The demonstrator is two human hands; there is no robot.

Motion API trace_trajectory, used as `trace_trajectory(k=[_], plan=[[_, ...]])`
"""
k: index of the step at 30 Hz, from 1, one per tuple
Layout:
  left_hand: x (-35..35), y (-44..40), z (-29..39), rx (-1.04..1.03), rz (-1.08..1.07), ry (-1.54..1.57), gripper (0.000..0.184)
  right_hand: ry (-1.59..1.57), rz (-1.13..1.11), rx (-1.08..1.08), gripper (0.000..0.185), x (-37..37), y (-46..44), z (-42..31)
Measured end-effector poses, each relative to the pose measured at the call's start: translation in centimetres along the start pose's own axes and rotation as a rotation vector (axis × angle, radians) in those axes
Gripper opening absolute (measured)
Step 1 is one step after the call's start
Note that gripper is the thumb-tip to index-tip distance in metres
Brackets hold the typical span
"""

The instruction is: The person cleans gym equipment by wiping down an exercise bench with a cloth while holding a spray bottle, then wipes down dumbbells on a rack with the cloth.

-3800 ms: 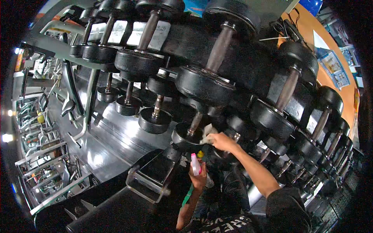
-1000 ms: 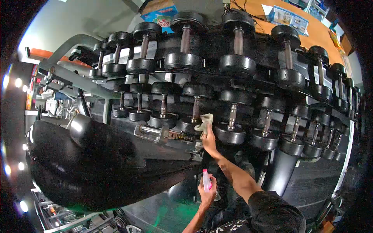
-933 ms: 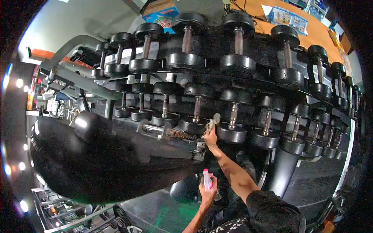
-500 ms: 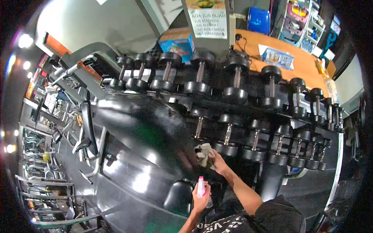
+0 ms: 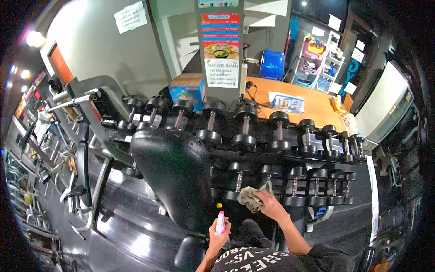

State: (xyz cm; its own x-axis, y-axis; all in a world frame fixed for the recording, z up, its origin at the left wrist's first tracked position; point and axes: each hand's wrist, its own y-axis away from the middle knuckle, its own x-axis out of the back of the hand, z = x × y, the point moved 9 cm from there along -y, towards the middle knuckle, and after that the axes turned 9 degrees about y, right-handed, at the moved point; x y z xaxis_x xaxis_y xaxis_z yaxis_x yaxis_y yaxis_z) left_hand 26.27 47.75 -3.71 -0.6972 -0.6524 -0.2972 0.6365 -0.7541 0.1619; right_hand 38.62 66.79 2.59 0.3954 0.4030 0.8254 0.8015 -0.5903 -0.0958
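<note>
My left hand is closed around a spray bottle with a white and pink head; the bottle's body is mostly hidden by my fingers. Bunched in my right hand is a grey-beige cloth, held in front of the lower row of dumbbells. To the left of the cloth, a tilted black bench backrest leans in front of the rack, apart from the cloth. The bench's black seat pad lies below it, near my left forearm. A small yellow round part shows just above the bottle.
An upper row of black dumbbells runs across the rack. Behind it are an orange-brown counter, a blue box and a pillar with a menu sign. Exercise machines stand on the left, with a person among them.
The head view has tilted upward, showing more of the pillar and wall. My right hand and the cloth have moved right, away from the backrest's edge. My left hand still holds the spray bottle.
</note>
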Motion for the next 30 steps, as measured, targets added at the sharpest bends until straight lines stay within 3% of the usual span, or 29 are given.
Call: trace_trajectory(k=[1, 5, 7, 9, 10, 15, 17, 18, 19, 21, 22, 23, 25, 26, 27, 29, 30], plan=[[-0.3, -0.3, 0.3, -0.005, -0.011, 0.002, 0.019, -0.020, 0.117, 0.087, 0.055, 1.6, 0.2, -0.5], [-2.6, -1.9, 2.1, -0.074, -0.121, 0.008, 0.019, -0.158, 0.153, -0.016, 0.043, 4.6, 0.5, 0.6], [-3.6, -2.6, 2.9, -0.075, -0.145, 0.008, 0.019, -0.082, 0.147, -0.040, 0.043, 5.2, 0.4, 1.4], [-4.5, -3.8, 3.5, -0.077, -0.168, -0.009, 0.018, 0.114, 0.199, 0.094, 0.042, 6.1, 0.0, 0.8], [-5.0, -4.2, 3.6, -0.074, -0.184, -0.026, 0.018, -0.025, 0.162, 0.055, 0.040, 6.0, -0.4, 1.6], [-7.3, -7.7, 4.3, -0.101, -0.181, -0.055, 0.018, -0.043, 0.163, 0.079, 0.039, 7.4, -2.7, 3.0], [-8.4, -9.0, 4.9, -0.090, -0.201, -0.013, 0.019, -0.147, 0.220, 0.010, 0.048, 8.2, -4.2, 4.4], [-8.8, -9.9, 5.1, -0.095, -0.198, -0.013, 0.019, -0.382, 0.184, -0.124, 0.055, 8.1, -4.7, 5.7], [-9.4, -10.7, 5.4, -0.122, -0.215, -0.023, 0.019, -0.382, 0.183, -0.119, 0.055, 8.0, -5.6, 5.9], [-10.2, -12.3, 5.5, -0.149, -0.229, -0.034, 0.019, -0.773, 0.311, -0.162, 0.056, 7.9, -6.9, 8.1], [-10.6, -13.0, 5.9, -0.188, -0.228, -0.019, 0.018, -0.696, 0.249, -0.138, 0.041, 7.3, -7.8, 9.3], [-10.9, -13.8, 6.2, -0.226, -0.226, -0.003, 0.017, -0.697, 0.246, -0.137, 0.041, 6.7, -8.6, 10.2], [-11.5, -15.4, 6.6, -0.223, -0.202, -0.076, 0.017, -1.214, 0.332, -0.100, 0.051, 6.2, -10.2, 11.3], [-11.7, -16.3, 6.5, -0.228, -0.198, -0.122, 0.018, -1.424, 0.284, -0.134, 0.045, 5.5, -10.7, 11.7], [-12.0, -17.0, 6.4, -0.231, -0.196, -0.169, 0.019, -1.427, 0.279, -0.137, 0.045, 5.3, -11.3, 12.1], [-13.0, -18.3, 6.8, -0.291, -0.205, -0.167, 0.020, -1.841, 0.271, -0.289, 0.043, 3.4, -12.1, 13.9], [-13.2, -19.0, 6.4, -0.277, -0.197, -0.062, 0.020, -1.349, 0.386, -0.100, 0.040, 5.5, -12.6, 13.3]])
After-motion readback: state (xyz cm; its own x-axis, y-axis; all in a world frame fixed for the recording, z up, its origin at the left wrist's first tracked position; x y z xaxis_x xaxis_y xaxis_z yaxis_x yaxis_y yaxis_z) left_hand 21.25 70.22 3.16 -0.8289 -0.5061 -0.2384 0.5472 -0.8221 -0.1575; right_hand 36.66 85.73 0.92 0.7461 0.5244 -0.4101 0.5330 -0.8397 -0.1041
